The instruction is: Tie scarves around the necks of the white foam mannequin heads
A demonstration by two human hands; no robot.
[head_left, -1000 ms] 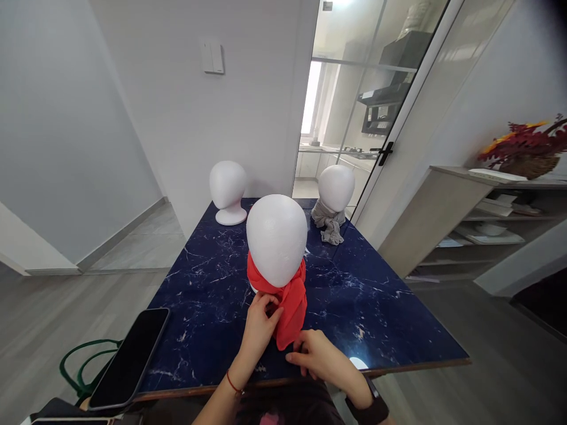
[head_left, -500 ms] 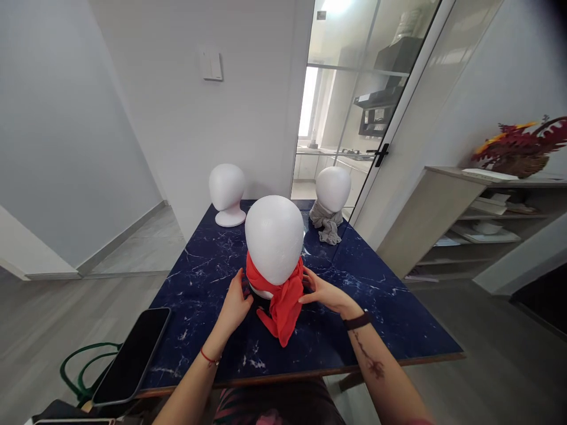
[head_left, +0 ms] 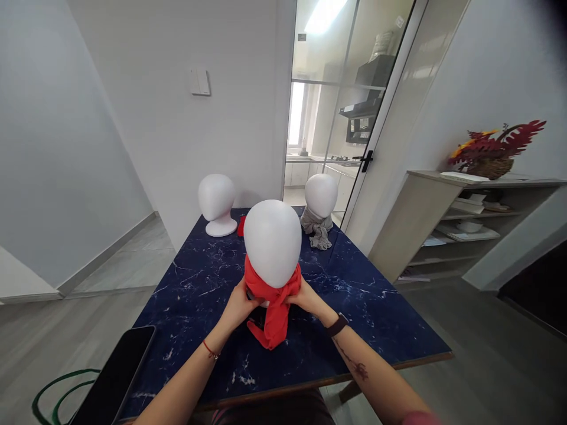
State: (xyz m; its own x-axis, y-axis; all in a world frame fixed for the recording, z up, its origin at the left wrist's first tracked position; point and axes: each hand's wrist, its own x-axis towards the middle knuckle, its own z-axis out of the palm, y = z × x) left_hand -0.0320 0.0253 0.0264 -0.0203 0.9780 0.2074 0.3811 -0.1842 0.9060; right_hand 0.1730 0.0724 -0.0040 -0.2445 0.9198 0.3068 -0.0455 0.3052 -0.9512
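Note:
A white foam mannequin head (head_left: pixel 272 242) stands near the middle of the table with a red scarf (head_left: pixel 275 319) wrapped and knotted round its neck. The scarf's tail hangs down in front onto the tabletop. My left hand (head_left: pixel 239 306) grips the scarf at the left of the neck, thumb in front and fingers partly hidden behind. On the opposite side, my right hand (head_left: pixel 308 298) is closed on the scarf beside the knot, its fingertips tucked behind the cloth.
Farther back stand a bare foam head (head_left: pixel 216 198) and another head (head_left: pixel 321 195) wearing a grey scarf (head_left: pixel 316 227). A bit of red cloth (head_left: pixel 241 226) shows behind the middle head. A phone-like black device (head_left: pixel 117 375) lies at the dark blue table's (head_left: pixel 354 330) left edge.
Both hands have closed in from beside the neck onto the scarf. The scarf's hanging tail has shifted slightly left. The camera view has turned a little, and red cloth now shows behind the head.

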